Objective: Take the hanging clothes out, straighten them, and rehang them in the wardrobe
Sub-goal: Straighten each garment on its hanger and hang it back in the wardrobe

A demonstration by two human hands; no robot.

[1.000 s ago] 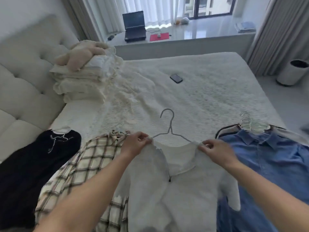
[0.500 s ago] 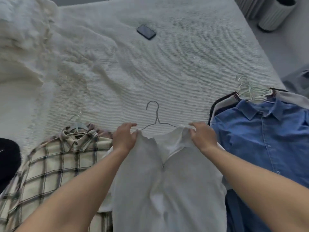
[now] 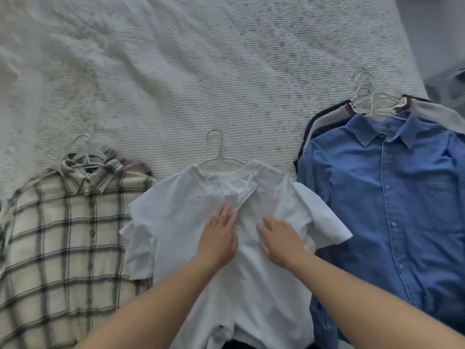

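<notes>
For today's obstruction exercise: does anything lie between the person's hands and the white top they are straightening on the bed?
Nothing visible does. The left hand and right hand rest flat, fingers straight, directly on the chest of the white top. The plaid shirt and blue shirt lie beside it, clear of both hands.

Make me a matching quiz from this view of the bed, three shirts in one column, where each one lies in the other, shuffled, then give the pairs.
Column one:
1. white shirt
2. plaid shirt
3. blue shirt

Column two:
A. at the left, on a white hanger
B. at the right, on top of other garments
C. in the middle, under both hands, left hand and right hand flat on it

Pairs: 1-C, 2-A, 3-B
</notes>
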